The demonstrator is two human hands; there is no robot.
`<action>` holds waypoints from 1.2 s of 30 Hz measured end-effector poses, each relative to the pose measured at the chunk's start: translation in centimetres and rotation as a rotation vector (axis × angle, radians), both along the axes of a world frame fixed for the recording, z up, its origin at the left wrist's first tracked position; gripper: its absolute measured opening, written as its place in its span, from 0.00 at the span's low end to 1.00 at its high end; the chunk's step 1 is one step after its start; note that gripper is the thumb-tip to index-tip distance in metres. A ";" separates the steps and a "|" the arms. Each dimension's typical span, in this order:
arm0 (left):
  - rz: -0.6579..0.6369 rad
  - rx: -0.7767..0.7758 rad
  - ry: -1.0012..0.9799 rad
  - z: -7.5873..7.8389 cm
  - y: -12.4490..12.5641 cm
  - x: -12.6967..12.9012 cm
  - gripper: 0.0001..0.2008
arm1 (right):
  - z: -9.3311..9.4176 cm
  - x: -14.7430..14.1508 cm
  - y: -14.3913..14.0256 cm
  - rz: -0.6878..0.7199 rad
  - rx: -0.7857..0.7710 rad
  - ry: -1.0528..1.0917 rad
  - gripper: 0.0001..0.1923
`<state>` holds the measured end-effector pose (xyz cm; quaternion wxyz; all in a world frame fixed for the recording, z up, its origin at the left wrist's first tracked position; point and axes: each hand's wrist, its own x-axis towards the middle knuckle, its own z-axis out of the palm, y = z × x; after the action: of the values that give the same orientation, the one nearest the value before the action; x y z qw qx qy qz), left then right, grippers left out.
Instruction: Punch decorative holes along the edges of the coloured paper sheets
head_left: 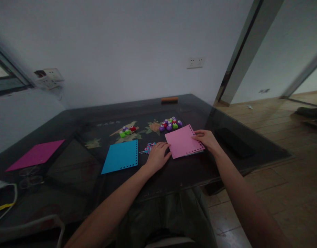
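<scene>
A pink punched sheet [182,143] lies in front of me, with round holes along its right and bottom edges. Under its lower right part the edge of another sheet shows. My right hand [206,139] grips the pink sheet at its right edge, thumb and fingers on the holed strip. On the other side, my left hand [158,155] rests flat with fingers stretched, its fingertips at the sheet's left edge. Partly hidden behind that hand is a small pink-and-blue bundle [149,148] with a thin light tip. A blue punched sheet [120,156] lies to the left.
Small purple, green and red pieces with eye-like tops [170,124] cluster behind the pink sheet. A smaller group [127,131] sits behind the blue one. A magenta sheet [37,155] lies far left, a black slab [233,142] right, a brown bar [169,100] at the back.
</scene>
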<state>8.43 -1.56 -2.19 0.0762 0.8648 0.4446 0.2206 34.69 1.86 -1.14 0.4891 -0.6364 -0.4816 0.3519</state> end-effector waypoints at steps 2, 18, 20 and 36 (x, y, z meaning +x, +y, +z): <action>-0.002 0.014 0.021 -0.1 -0.1 0.0 0.18 | 0.0 -0.1 0.0 0.004 -0.019 -0.018 0.16; -0.001 0.036 0.081 -0.2 -0.2 0.2 0.20 | -0.9 0.5 0.7 0.049 -0.020 -0.106 0.18; 0.001 0.035 0.082 -0.2 -0.2 0.3 0.20 | -1.0 0.7 0.9 0.029 0.003 -0.142 0.18; 0.024 0.020 0.092 -0.3 -0.1 0.5 0.21 | -0.3 0.5 0.5 -0.038 0.022 -0.465 0.10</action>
<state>8.90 -1.68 -2.52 0.0447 0.8694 0.4556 0.1860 35.16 2.34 -1.41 0.3786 -0.7040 -0.5729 0.1813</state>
